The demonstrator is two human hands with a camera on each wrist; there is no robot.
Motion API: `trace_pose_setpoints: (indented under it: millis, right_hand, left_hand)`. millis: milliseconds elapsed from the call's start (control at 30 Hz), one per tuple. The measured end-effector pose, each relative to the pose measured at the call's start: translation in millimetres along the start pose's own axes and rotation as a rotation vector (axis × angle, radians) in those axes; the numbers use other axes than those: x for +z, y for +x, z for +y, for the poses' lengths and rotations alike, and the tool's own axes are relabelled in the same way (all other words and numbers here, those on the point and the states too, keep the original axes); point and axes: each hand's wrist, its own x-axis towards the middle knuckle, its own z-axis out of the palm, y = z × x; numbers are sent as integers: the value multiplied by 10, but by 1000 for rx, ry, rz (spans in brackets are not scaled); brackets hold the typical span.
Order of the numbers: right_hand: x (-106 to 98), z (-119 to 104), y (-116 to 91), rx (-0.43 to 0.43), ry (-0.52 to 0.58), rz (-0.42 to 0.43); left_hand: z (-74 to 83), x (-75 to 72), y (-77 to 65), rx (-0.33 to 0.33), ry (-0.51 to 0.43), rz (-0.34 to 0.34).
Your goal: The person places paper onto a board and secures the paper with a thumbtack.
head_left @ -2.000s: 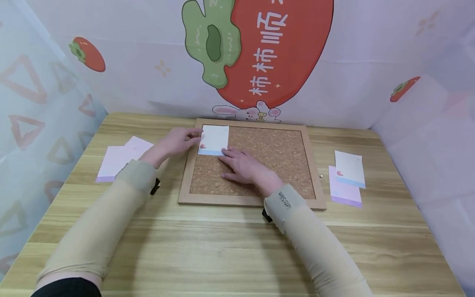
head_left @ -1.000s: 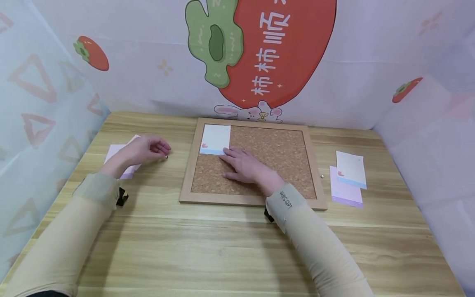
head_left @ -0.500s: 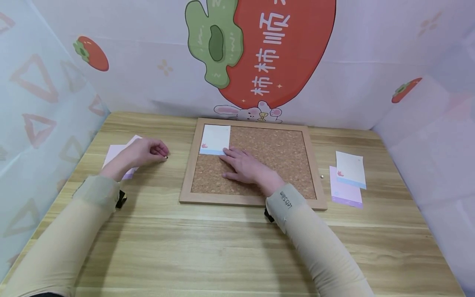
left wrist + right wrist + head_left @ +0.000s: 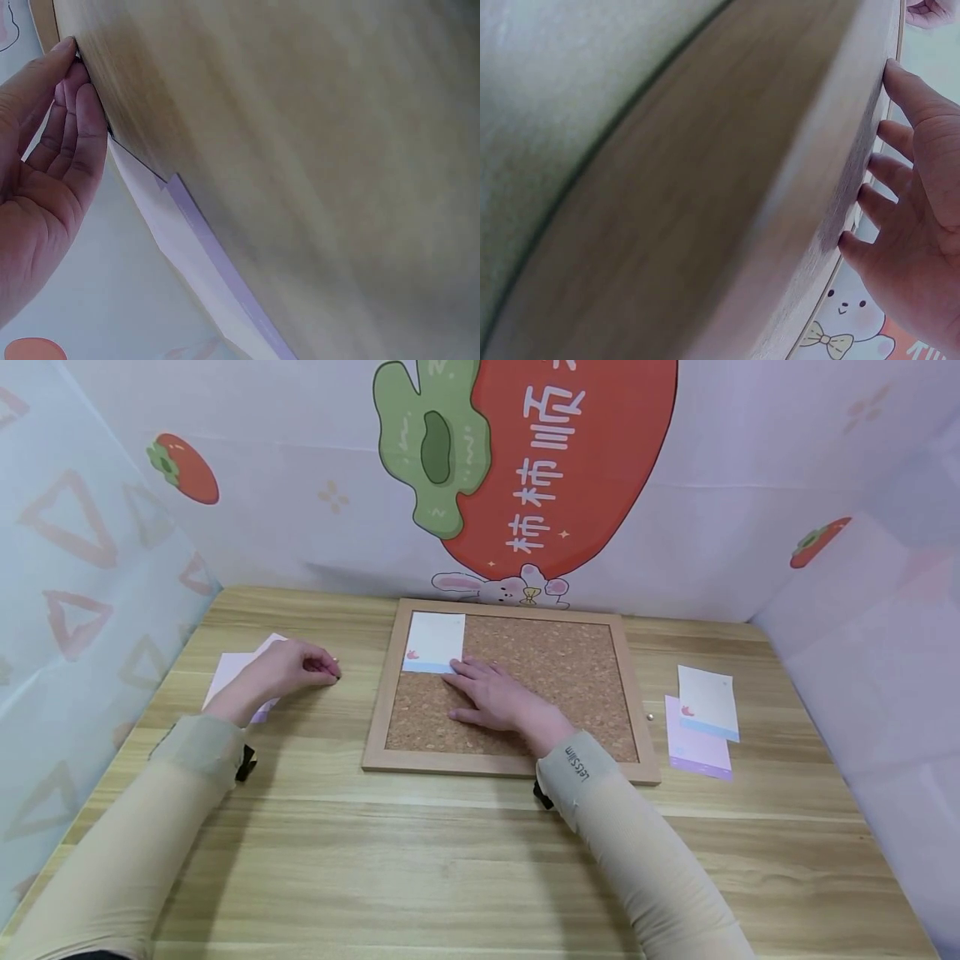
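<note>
My left hand (image 4: 296, 668) is low over the table at the left, beside the paper notes there. Its thumb and forefinger pinch a tiny dark pushpin (image 4: 337, 677), mostly hidden by the fingertips. In the left wrist view the thumb (image 4: 64, 46) and forefinger meet close to the wood, the other fingers bent loosely. My right hand (image 4: 495, 697) rests with spread fingers on the framed corkboard (image 4: 555, 668). Its forefinger touches the lower right corner of a white note (image 4: 435, 639) with a blue lower edge, which lies in the board's upper left corner.
Purple-edged notes (image 4: 228, 668) lie partly under the left forearm. At the right, a white note (image 4: 707, 697) overlaps a purple-edged note (image 4: 693, 756). A small round shiny thing (image 4: 650, 717) sits beside the board's right frame. A printed cloth (image 4: 285, 518) hangs behind the table.
My left hand has left the white note and moved left to the table beside the purple-edged notes. Its fingertips have closed around the small pushpin there. The right hand has stayed on the board.
</note>
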Motion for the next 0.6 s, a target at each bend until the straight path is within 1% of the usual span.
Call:
trace_pose_setpoints:
  millis: [267,600]
  right_hand:
    - [1,0,-1,-3,-5,1]
    - [2,-5,-8,-7,-5,2]
  left_hand:
    - [0,7,11,-8,1,-11]
    - [-1,25,22,6,7,-36]
